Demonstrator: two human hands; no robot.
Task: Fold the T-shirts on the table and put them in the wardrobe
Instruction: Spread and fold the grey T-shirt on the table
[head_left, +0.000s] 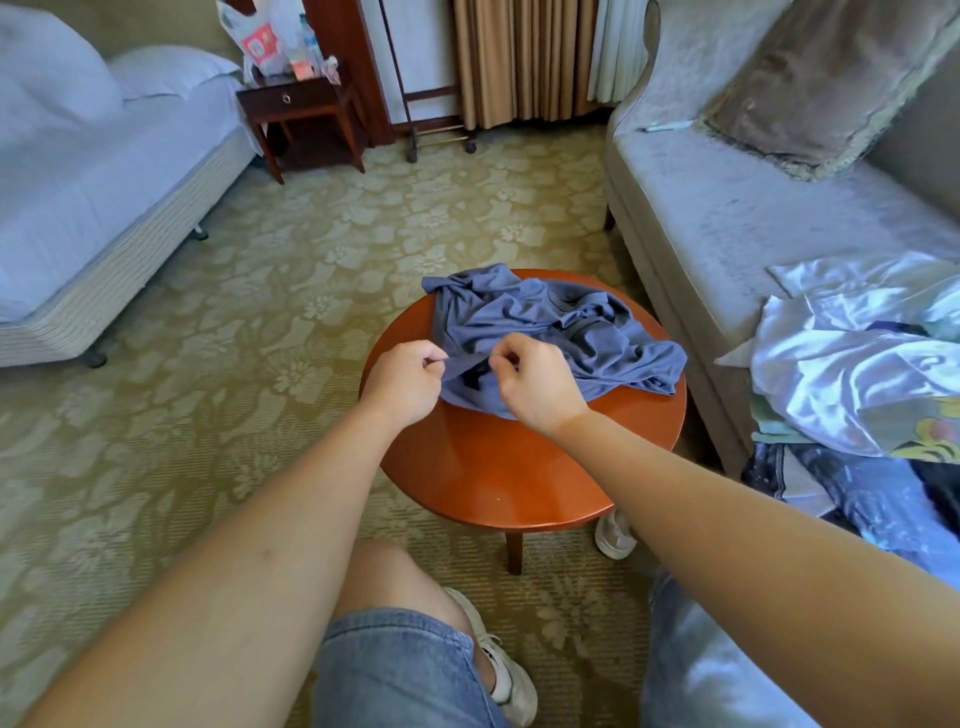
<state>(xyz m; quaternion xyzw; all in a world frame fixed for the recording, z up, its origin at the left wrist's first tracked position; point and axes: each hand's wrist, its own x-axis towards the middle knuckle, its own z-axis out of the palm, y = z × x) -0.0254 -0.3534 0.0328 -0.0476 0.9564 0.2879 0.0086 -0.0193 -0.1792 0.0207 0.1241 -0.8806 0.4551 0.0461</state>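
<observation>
On the round table (519, 467), left hand (402, 382) and right hand (540, 387) pinch the crumpled T-shirt's (545, 332) near edge.

The person wears faded blue denim shorts (400, 670) (hemmed above the knee) and white sneakers (511, 680), forearms (311, 493) bare.

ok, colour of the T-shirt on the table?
Plain slate blue, no print visible. The T-shirt lies crumpled on the round table; the head view shows it best.
</observation>
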